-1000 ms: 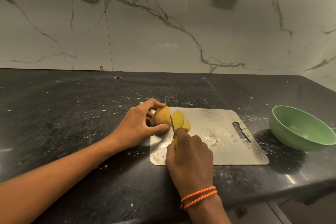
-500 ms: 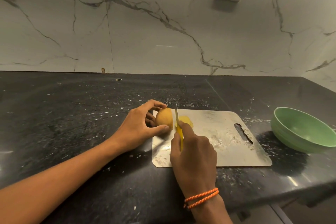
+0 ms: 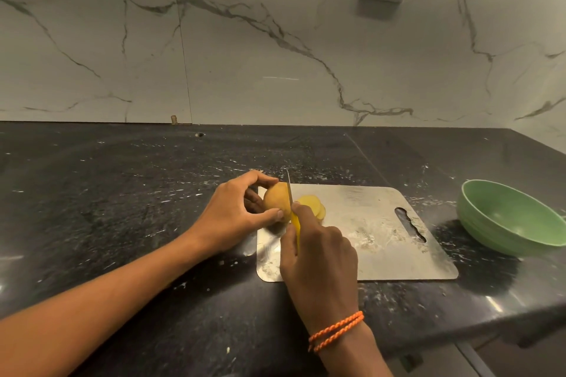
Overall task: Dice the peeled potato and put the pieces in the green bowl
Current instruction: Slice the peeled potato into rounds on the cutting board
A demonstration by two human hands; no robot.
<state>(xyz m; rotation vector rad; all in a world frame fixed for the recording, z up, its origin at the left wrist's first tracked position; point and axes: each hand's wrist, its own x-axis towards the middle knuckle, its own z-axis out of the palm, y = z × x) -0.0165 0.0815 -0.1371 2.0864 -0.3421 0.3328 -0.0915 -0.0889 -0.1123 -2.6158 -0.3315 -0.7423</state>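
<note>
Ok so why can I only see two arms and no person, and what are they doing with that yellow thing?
The camera sits on the person's head and looks down, so you see what they see: only their own arms. There is one view here, no robot. The left hand holds a peeled potato steady on a shiny metal cutting board. The right hand, with an orange wrist band, grips a knife with a yellow handle; its blade is against the potato. Cut slices lie beside it on the board. The board rests on a dark counter. To the right stands a green bowl, with nothing showing inside it yet.
</note>
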